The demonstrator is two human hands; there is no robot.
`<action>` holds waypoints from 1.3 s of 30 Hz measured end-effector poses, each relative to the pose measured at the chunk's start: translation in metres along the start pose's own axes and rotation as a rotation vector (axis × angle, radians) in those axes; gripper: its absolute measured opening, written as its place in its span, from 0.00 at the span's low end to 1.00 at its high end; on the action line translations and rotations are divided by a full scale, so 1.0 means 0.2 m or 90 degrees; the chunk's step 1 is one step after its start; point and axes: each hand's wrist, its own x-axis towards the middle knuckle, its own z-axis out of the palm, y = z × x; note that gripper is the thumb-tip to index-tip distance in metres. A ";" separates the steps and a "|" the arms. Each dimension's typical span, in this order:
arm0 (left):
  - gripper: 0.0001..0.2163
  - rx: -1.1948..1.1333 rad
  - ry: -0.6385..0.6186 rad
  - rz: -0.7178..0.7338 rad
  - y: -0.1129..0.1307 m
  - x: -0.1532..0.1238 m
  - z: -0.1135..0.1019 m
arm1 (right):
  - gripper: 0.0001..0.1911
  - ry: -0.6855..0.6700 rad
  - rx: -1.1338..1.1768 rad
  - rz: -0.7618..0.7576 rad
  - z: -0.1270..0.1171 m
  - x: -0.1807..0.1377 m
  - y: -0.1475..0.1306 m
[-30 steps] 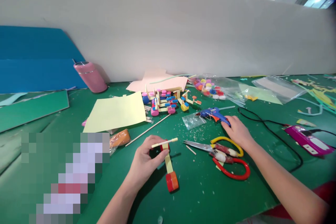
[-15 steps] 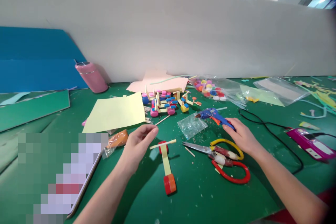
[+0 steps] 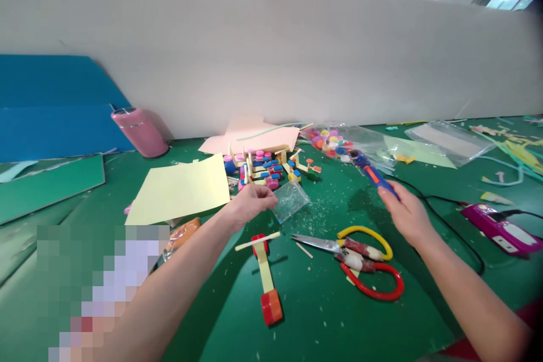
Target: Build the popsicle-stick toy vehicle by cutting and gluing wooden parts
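left hand (image 3: 251, 204) pinches bag (image 3: 292, 199) | right hand (image 3: 405, 216) grips glue gun (image 3: 370, 171) | toy (image 3: 263, 268) on surface between hands, nearer left

Head view, downward over table (image 3: 322, 317)

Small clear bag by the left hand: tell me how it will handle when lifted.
Probably floppy: the small clear bag is thin, wrinkled film. Likely very light: the left hand pinches it by one edge only. Its glossy surface may be slippery, so it could slide from a loose pinch.
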 end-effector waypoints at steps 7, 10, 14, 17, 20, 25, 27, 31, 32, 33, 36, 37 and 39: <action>0.08 0.012 -0.130 -0.048 0.02 0.17 0.09 | 0.20 0.023 -0.026 0.000 -0.05 -0.02 0.05; 0.11 0.028 -0.166 -0.071 0.01 0.22 0.15 | 0.19 0.018 -0.046 -0.013 -0.05 -0.04 0.05; 0.14 0.036 -0.139 -0.061 0.02 0.19 0.10 | 0.17 -0.015 -0.081 -0.048 -0.03 -0.07 0.06; 0.13 0.048 -0.087 -0.027 0.05 0.08 0.00 | 0.16 -0.042 -0.110 -0.071 0.02 -0.07 0.08; 0.09 0.062 -0.010 0.008 0.08 -0.07 -0.08 | 0.16 -0.071 -0.136 -0.096 0.08 -0.06 0.11; 0.13 0.007 0.143 0.012 0.01 -0.33 -0.11 | 0.17 -0.106 -0.172 -0.125 0.16 -0.04 0.15; 0.14 0.000 0.178 -0.017 -0.05 -0.41 -0.10 | 0.18 -0.108 -0.183 -0.134 0.18 -0.04 0.17; 0.12 0.015 0.234 -0.019 -0.17 -0.51 -0.08 | 0.19 -0.096 -0.199 -0.145 0.19 -0.04 0.21; 0.12 0.011 0.247 -0.009 -0.19 -0.52 -0.07 | 0.20 -0.090 -0.202 -0.147 0.20 -0.04 0.22; 0.11 0.005 0.258 0.003 -0.20 -0.54 -0.06 | 0.20 -0.084 -0.205 -0.148 0.20 -0.04 0.22; 0.10 -0.004 0.271 0.034 -0.24 -0.57 -0.04 | 0.19 -0.063 -0.207 -0.156 0.18 -0.04 0.22; 0.10 0.000 0.268 0.041 -0.26 -0.58 -0.03 | 0.19 -0.050 -0.206 -0.158 0.17 -0.05 0.21; 0.11 0.009 0.248 0.046 -0.28 -0.61 -0.02 | 0.20 -0.015 -0.200 -0.159 0.13 -0.06 0.18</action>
